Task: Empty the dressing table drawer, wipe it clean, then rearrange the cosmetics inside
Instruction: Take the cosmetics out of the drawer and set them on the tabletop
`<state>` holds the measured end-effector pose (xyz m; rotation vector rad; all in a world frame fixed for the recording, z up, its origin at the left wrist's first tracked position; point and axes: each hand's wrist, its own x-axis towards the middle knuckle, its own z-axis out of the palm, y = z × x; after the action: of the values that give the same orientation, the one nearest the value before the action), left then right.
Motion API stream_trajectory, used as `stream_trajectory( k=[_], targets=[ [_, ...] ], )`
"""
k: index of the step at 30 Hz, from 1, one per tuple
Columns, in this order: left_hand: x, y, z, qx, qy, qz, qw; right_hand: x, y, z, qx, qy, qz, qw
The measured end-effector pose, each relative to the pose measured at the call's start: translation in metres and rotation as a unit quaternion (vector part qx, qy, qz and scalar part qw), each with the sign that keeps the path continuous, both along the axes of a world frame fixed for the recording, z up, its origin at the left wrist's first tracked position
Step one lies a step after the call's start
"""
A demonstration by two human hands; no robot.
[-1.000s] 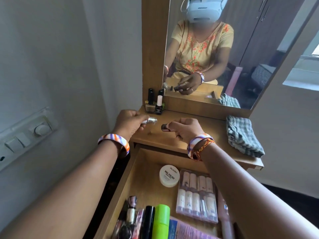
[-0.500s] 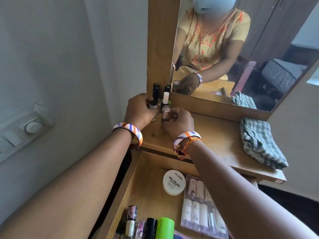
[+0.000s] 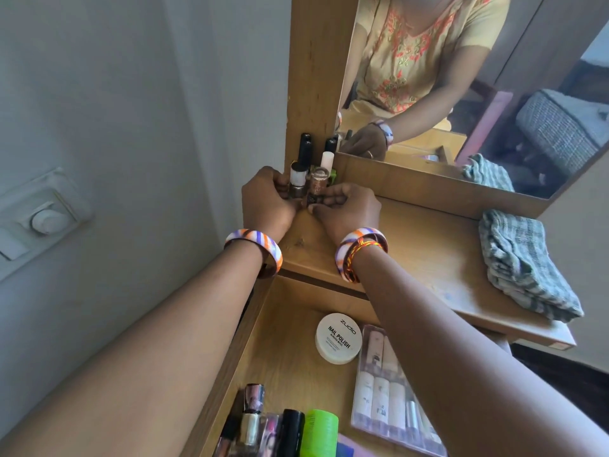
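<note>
Both hands clamp two small bottles, fingers hiding their bases.

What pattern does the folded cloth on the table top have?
The folded cloth has a grey-green and white check pattern, seen best in the head view.

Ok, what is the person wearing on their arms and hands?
Both forearms are bare, no sleeves in view. The left wrist carries a wide bangle striped white, orange and purple. The right wrist has a matching bangle plus a braided red-and-yellow thread.
</note>
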<state>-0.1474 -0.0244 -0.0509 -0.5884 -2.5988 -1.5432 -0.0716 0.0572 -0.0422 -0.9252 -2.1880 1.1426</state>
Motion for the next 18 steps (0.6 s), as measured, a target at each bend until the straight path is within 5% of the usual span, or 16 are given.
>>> stream_trajectory(
  k=[18],
  targets=[
    [0.0029,0.0004,-0.0008,-0.011,0.018,-0.001,1.000,-0.0016,0.0007,0.0002,-0.047,-0.001,-0.013,0.999]
  ],
)
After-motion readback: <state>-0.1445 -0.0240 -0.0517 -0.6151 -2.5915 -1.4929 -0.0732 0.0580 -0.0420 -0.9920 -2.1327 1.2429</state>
